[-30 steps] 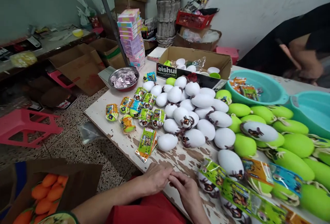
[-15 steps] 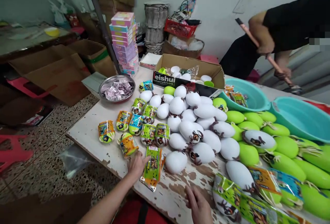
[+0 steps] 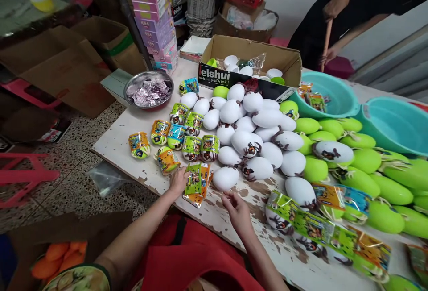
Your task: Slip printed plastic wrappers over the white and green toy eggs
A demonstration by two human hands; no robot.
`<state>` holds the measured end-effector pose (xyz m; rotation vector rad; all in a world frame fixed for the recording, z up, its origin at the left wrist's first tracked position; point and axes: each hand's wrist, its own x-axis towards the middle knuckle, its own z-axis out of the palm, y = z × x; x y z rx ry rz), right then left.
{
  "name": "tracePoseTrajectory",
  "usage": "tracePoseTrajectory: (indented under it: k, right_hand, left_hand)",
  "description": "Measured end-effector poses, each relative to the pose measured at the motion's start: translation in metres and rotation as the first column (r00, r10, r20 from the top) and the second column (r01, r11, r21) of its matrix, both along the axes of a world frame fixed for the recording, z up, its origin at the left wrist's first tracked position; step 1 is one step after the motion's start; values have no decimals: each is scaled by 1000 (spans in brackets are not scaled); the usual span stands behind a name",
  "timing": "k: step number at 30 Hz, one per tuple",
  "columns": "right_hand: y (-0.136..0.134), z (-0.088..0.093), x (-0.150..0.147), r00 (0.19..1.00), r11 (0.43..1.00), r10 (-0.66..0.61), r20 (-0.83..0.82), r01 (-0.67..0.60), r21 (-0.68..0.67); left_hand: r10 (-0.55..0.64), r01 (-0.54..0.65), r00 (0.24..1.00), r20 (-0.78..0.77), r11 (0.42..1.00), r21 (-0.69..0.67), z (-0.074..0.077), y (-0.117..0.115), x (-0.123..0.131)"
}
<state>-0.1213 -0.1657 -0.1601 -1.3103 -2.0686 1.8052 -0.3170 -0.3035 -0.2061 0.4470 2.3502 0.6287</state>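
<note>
My left hand is at the table's front edge, its fingers pinched on the left edge of a green printed wrapper. That wrapper lies over a small pile of orange printed wrappers. My right hand holds nothing; its thumb and fingers are apart, just below a white toy egg. Behind my left hand sits an egg in an orange wrapper, among several other wrapped eggs. Bare white eggs with brown spidery legs are heaped in the middle.
Green eggs and wrapped eggs cover the right side. Behind are a cardboard box, teal basins and a metal bowl of sachets. Another person's hands grip a pole beyond the table.
My view has tilted down. My left fingers have closed on the green wrapper, which has shifted over the orange ones. My right hand has moved forward and left, its fingers spreading, toward the white egg.
</note>
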Motion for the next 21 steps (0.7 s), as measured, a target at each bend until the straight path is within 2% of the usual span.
tracePoseTrajectory:
  k: [3,6,8,10,12,14,17,19,21]
  right_hand:
    - [-5,5,-23,997,999,-13,-80,10,-41]
    - [-11,7,-49,978,971,59,-202,-103,-216]
    - [-12,6,-63,965,929,95,-243,-174,-327]
    - [-12,5,-72,970,928,62,-237,-144,-345]
    - [-11,5,-75,979,966,38,-200,-88,-244]
    - [-8,6,-73,992,996,48,-119,-56,-63]
    - [-3,3,-64,998,991,62,4,-62,123]
    - [-1,-2,-55,997,985,55,50,-62,160]
    - [-3,-5,-45,995,975,55,86,-72,209]
  left_hand:
    - [-47,44,999,20,993,111,20,-3,0]
    - [-139,115,988,75,958,263,39,-2,4]
    - [-159,111,981,115,933,343,43,1,8]
    - [-145,89,982,124,923,373,43,5,9]
    - [-102,63,990,93,932,356,42,7,10]
    - [-50,26,997,63,942,335,43,7,9]
    - [-16,-24,994,105,931,365,47,3,5]
    - [-46,-81,962,270,893,442,50,-1,6]
    - [-62,-243,852,520,833,498,54,-3,11]
